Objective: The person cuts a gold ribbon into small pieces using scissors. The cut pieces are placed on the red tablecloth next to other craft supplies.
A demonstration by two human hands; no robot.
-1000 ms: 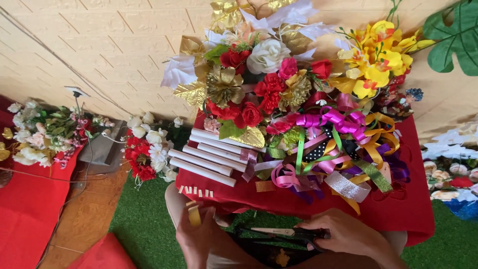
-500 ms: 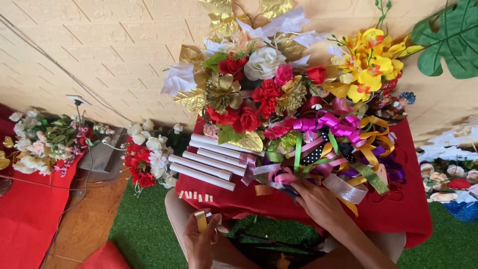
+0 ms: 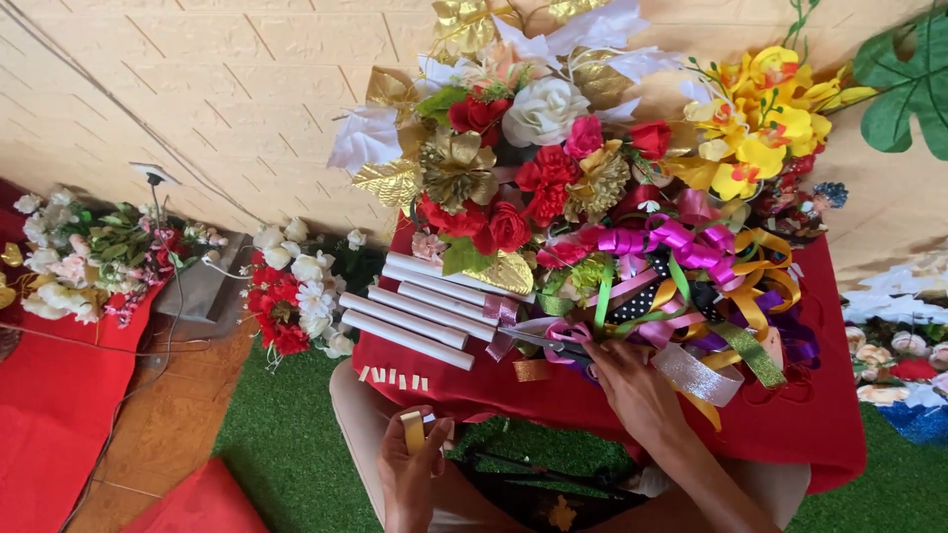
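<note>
Looking down, we see our left hand [image 3: 410, 469] close to us, over our lap. Its fingers curl around a small roll of gold tape [image 3: 413, 431], pinching it upright. Our right hand [image 3: 637, 390] reaches a bit farther, to the edge of the low table with the red cloth [image 3: 790, 434]. It holds a pair of scissors [image 3: 538, 342], and the blades point left at a pink ribbon [image 3: 568, 333]. We cannot tell if the blades are open. Little gold tape bits [image 3: 395, 377] sit in a row on the cloth edge near the left hand. Just past them lie white paper rolls [image 3: 415, 311], side by side. Beside those is a big heap of bright ribbons [image 3: 691, 286]. Farthest away, red, white and gold fake flowers [image 3: 513, 148] stand against the tan wall [image 3: 197, 89].
</note>
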